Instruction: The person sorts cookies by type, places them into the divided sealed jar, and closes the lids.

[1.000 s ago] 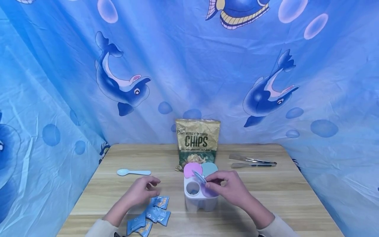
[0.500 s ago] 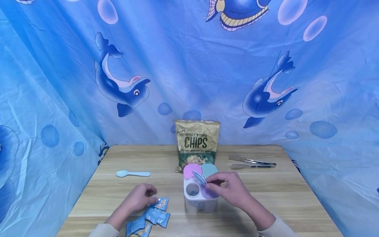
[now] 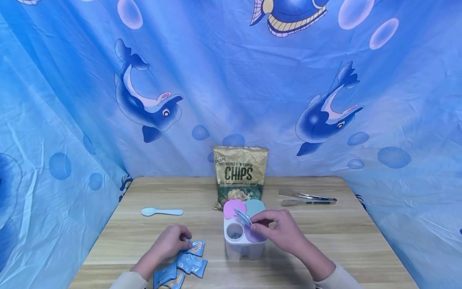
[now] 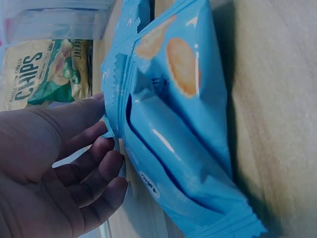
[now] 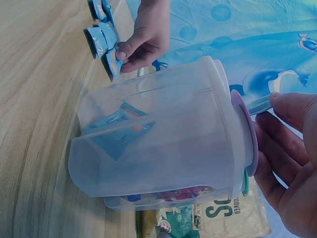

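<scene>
My left hand point(image 3: 169, 243) pinches the edge of a blue snack packet point(image 3: 197, 248), the topmost of several similar packets point(image 3: 187, 261) on the table. In the left wrist view, thumb and fingertips meet at its crimped end. A clear-walled storage box point(image 3: 243, 252) stands upright to the right of them. With thumb and fingers, my right hand point(image 3: 279, 228) holds a light-blue lid point(image 3: 242, 217) tilted up beside the box's uncovered round opening. Pink point(image 3: 234, 208), green point(image 3: 255, 206) and purple point(image 3: 257, 235) lids cover the other sections. Through the wall, a blue packet point(image 5: 119, 131) shows inside.
Behind the box stands a chips bag point(image 3: 240, 172). A pale-blue spoon point(image 3: 162, 211) lies at the left of the wooden table point(image 3: 346, 241), and tongs point(image 3: 308, 199) lie at the back right. A blue curtain point(image 3: 231, 88) hangs behind.
My left hand has come down onto the top packet and taken its edge. My right hand has kept the lid raised in the same place.
</scene>
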`<state>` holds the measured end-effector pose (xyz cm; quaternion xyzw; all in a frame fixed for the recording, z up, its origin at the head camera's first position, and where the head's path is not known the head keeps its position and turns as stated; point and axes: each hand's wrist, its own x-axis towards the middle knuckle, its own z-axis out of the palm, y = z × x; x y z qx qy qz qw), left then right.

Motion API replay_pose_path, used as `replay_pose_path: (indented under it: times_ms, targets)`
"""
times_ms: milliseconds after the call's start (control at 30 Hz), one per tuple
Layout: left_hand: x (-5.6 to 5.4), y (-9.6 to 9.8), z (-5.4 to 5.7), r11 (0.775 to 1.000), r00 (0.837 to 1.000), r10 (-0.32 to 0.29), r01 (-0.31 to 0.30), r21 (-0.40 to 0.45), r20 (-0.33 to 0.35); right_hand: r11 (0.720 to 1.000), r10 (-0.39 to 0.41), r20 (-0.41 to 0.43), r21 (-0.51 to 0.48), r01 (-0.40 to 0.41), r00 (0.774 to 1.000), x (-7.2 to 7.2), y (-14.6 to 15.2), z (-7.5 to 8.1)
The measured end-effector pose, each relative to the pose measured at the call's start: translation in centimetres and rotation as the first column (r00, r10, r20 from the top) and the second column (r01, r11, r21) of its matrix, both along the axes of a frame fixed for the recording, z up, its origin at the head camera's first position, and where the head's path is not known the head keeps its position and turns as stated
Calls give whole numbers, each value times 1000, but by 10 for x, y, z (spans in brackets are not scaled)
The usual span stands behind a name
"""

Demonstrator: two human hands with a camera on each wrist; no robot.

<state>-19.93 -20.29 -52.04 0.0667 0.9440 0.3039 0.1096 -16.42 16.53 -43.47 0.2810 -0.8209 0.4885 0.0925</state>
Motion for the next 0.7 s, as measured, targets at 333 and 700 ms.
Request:
replay_pose_path:
  times_ms: [333, 700]
  targets:
    - [-2, -1, 3, 1000, 999, 28, -27, 14, -23, 1000, -5, 12, 5, 5, 1000, 1, 0, 1]
    - [-5, -3, 13, 997, 998, 58, -57, 47, -30, 1000, -5, 17, 11, 5, 1000, 0, 0, 2]
